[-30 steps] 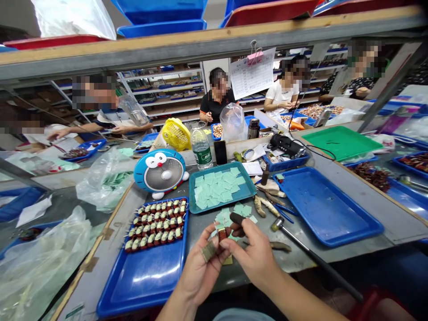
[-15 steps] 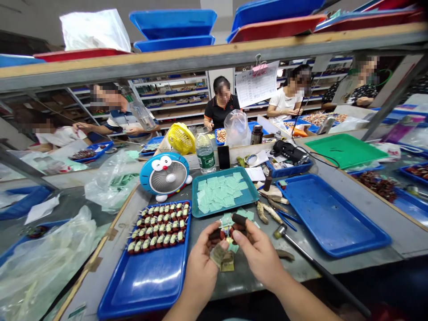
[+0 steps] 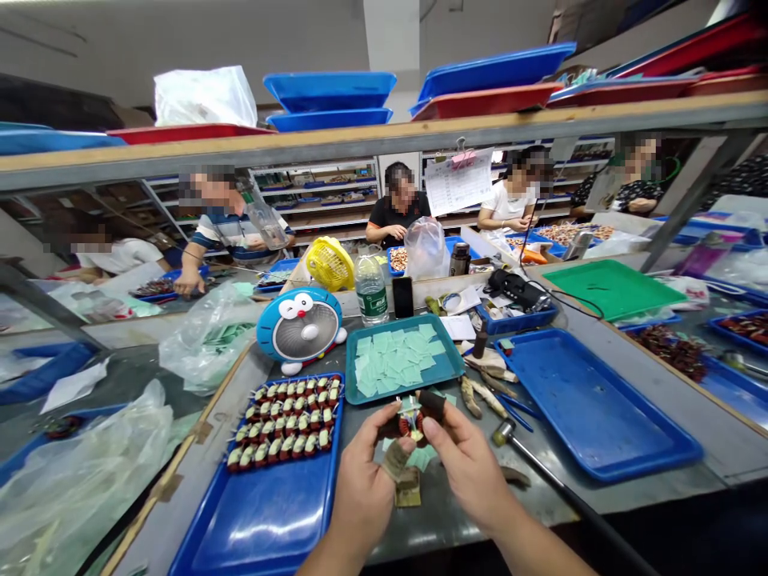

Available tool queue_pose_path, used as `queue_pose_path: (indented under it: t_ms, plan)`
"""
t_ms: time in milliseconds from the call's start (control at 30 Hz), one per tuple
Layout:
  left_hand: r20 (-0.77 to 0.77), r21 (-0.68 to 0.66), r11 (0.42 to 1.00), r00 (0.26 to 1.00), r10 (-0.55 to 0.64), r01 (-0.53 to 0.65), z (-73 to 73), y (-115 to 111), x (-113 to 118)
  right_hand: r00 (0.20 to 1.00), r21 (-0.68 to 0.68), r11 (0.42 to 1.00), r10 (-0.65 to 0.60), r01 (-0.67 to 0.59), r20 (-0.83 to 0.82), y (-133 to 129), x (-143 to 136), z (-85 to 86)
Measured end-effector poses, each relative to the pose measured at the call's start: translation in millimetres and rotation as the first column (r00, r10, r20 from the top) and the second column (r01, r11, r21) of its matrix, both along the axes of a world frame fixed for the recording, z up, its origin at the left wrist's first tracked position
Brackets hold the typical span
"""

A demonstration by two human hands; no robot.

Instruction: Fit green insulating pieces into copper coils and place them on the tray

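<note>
**A small coil point(image 3: 411, 420) pinched from both sides**

The coil is held up above the near part of the table point(image 3: 444, 516), directly between the two grips: to the right of the left hand point(image 3: 367, 470) and to the left of the right hand point(image 3: 466, 462). Neither hand can be called nearer, since it is touched by both. Reddish windings are shown at its two sides, with a pale green piece across its top and a yellowish patch below; it appears to be held roughly upright, though its long axis cannot be told for certain behind the fingers.

Both grips are closed on the coil — no wide gap is left between thumb and fingers on either side. On the left hand, the thumb is covered by a worn wrap point(image 3: 396, 462), and the coil's lower left is met by it. On the right hand, a dark finger cover point(image 3: 430, 404) is worn, and the coil is pressed from the right by the thumb and fingertips.

Loose green slips point(image 3: 423, 458) are seen on the table below the hands, beside a small yellowish block point(image 3: 409, 490). Just beyond the grips lies a teal tray point(image 3: 355, 395) of similar slips; to the left, rows of finished-looking coils point(image 3: 282, 424) are carried by a blue tray point(image 3: 258, 512).
</note>
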State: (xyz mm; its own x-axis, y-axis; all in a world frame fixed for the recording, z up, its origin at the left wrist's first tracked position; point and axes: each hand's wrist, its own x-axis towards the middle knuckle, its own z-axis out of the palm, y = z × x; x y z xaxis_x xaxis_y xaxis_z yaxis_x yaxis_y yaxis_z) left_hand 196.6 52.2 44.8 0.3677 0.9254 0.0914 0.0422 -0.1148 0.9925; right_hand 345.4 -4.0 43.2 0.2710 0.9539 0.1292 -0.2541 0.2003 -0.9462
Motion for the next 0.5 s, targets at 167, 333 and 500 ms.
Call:
queue_pose_path:
  t_ms: [167,333,500]
  plan:
    - [0.038,-0.064,0.997,0.998,0.045,-0.043,-0.9,-3,-1,0.999,0.005,1.0,-0.031,0.03,0.017,-2,-3,1.4]
    - [0.203,-0.145,0.988,0.979,-0.016,0.046,6.8,1,6,0.961,0.033,0.982,-0.19,0.187,0.201,1,-6,-2.0]
    - [0.47,-0.338,0.924,0.883,0.0,0.18,28.8,14,20,0.741,0.266,0.883,-0.47,0.388,0.48,21,-7,8.8]
